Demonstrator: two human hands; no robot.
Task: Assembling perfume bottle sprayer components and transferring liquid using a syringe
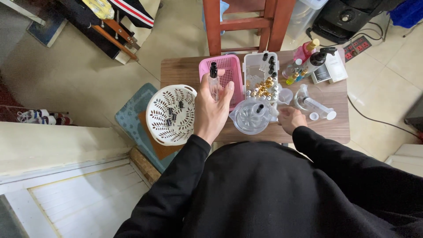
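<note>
Overhead view of a small wooden worktop (185, 70). The left hand (212, 110) is closed around a clear spray bottle (214, 81) with a black nozzle, held upright above the near edge of a pink basket (235, 75). The right hand (291, 119) is curled beside a clear round container (251, 117); whether it grips anything cannot be told. A white leaf-patterned basket (171, 114) sits at left.

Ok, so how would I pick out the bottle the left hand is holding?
Find the small wooden table in front of the red chair. Over its pink basket, the left hand holds up a slim clear spray bottle. Its black pump top and raised, upright position set it apart from the loose bottles lying in the clear tray alongside.
</note>
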